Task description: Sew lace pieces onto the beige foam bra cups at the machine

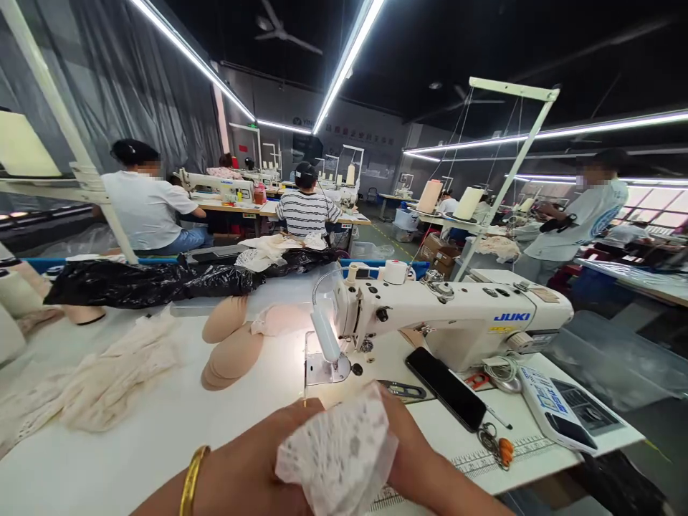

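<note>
A piece of white lace fabric point(344, 451) is bunched between my two hands, in front of the sewing machine point(419, 315). My left hand point(269, 448), below a gold bangle, grips the lace from the left; most of its fingers are hidden behind the cloth. From the other side my right hand point(405, 441) is closed on the lace's right edge, its fingertips also out of sight. Just beyond the hands lies the lit metal needle plate point(325, 369). Beige oval pads point(233, 358) are stacked left of the machine, beside a paler pad point(284, 320).
Cream lace point(118, 373) spreads over the table's left side. A black plastic bag point(150, 282) lies along the back. Right of my hands are a black phone point(446, 387), keys with an orange charm point(505, 453) and a white boxy device point(556, 408). Several people sit or stand beyond.
</note>
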Demonstrator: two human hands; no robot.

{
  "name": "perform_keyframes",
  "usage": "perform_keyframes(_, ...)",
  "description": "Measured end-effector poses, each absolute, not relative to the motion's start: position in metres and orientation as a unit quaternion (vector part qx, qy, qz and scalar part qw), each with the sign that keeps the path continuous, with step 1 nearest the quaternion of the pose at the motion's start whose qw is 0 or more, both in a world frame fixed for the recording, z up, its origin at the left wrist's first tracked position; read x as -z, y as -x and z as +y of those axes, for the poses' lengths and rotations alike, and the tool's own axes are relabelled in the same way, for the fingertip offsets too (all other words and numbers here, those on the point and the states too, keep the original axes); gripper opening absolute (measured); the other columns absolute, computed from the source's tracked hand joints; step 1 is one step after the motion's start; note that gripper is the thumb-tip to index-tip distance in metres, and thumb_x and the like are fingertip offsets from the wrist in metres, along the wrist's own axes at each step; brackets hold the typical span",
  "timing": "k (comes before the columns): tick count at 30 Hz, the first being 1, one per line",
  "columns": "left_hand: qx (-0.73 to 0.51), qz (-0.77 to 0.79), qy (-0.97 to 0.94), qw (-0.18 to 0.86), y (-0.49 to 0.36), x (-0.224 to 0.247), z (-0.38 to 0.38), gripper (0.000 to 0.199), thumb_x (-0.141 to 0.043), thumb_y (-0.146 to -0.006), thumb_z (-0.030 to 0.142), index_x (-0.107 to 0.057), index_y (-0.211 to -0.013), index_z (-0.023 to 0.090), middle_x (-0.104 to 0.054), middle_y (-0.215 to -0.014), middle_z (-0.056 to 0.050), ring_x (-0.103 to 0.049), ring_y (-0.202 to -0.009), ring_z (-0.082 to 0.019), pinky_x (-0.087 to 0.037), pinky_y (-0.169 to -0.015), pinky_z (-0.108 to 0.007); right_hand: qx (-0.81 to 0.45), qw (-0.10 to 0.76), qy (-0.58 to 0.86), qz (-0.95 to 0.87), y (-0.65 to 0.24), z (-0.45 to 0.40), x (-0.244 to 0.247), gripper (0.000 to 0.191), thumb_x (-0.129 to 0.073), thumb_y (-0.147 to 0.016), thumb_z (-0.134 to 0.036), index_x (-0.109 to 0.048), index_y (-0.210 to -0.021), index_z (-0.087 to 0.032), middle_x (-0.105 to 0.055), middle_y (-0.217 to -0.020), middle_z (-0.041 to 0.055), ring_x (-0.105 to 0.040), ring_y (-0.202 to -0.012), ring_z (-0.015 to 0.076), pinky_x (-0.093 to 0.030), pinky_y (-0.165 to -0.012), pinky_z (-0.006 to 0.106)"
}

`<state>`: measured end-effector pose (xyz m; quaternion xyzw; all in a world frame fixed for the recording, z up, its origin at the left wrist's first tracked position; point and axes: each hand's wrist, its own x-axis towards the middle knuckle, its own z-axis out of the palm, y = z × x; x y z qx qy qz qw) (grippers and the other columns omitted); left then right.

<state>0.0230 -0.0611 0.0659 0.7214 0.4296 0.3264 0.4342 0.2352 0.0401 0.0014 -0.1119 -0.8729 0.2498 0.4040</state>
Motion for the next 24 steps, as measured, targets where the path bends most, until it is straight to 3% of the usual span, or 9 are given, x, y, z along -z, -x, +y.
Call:
perform_keyframes(3, -0.170, 0.381, -0.886, 0.203, -0.014, -0.058, -0.028, 0.017, -0.066, -0.072, 0.002, -0.063, -0.072, 0.019, -0.071, -0.100, 0.000, -0.065, -0.095, -0.022, -0.040, -0.101, -0.043, -0.017, 0.314, 0.038, -0.948, -0.223, 0.083, -0.008, 0.017, -0.054, -0.102, -0.013, -0.062, -0.091, -0.022, -0.072, -0.093, 0.0009, -0.058, -0.091, 0.0191, -0.041, -0.078, 0.033)
perform_keyframes(5, -0.127, 0.365, -0.911, 0.144, -0.010, -0.046, -0.008, 0.020, -0.066, -0.069, 0.001, -0.057, -0.061, 0.017, -0.072, -0.101, 0.000, -0.066, -0.096, -0.022, -0.035, -0.104, -0.046, 0.049, 0.270, 0.042, -0.961, -0.216, 0.103, 0.001, 0.019, -0.056, -0.099, -0.007, -0.062, -0.087, -0.021, -0.073, -0.093, 0.0006, -0.058, -0.093, 0.0192, -0.039, -0.073, 0.031)
perform_keyframes(11, -0.111, 0.394, -0.896, 0.170, 0.000, -0.030, 0.011, 0.019, -0.067, -0.072, 0.008, -0.055, -0.061, 0.018, -0.072, -0.101, 0.006, -0.066, -0.085, -0.016, -0.033, -0.104, -0.044, -0.013, 0.240, 0.090, -0.967, -0.223, 0.116, 0.021, 0.027, -0.054, -0.092, 0.000, -0.067, -0.101, -0.023, -0.075, -0.104, 0.0018, -0.061, -0.094, 0.0181, -0.043, -0.081, 0.030)
perform_keyframes(18, -0.163, 0.391, -0.890, 0.165, 0.003, -0.024, 0.012, 0.021, -0.069, -0.071, 0.005, -0.057, -0.060, 0.019, -0.073, -0.103, 0.005, -0.065, -0.112, -0.025, -0.024, -0.112, -0.043, -0.020, 0.192, 0.142, -0.971, -0.229, 0.115, 0.010, 0.026, -0.055, -0.090, -0.001, -0.067, -0.097, -0.023, -0.075, -0.098, 0.0027, -0.062, -0.095, 0.0205, -0.045, -0.087, 0.033)
perform_keyframes(24, -0.189, 0.383, -0.891, 0.152, 0.001, -0.023, 0.016, 0.023, -0.067, -0.069, 0.004, -0.053, -0.057, 0.018, -0.074, -0.098, 0.003, -0.066, -0.094, -0.022, -0.033, -0.094, -0.039, -0.029, 0.197, 0.172, -0.965, -0.227, 0.116, 0.013, 0.025, -0.054, -0.091, -0.003, -0.067, -0.099, -0.023, -0.072, -0.091, 0.0037, -0.061, -0.091, 0.0219, -0.046, -0.087, 0.034)
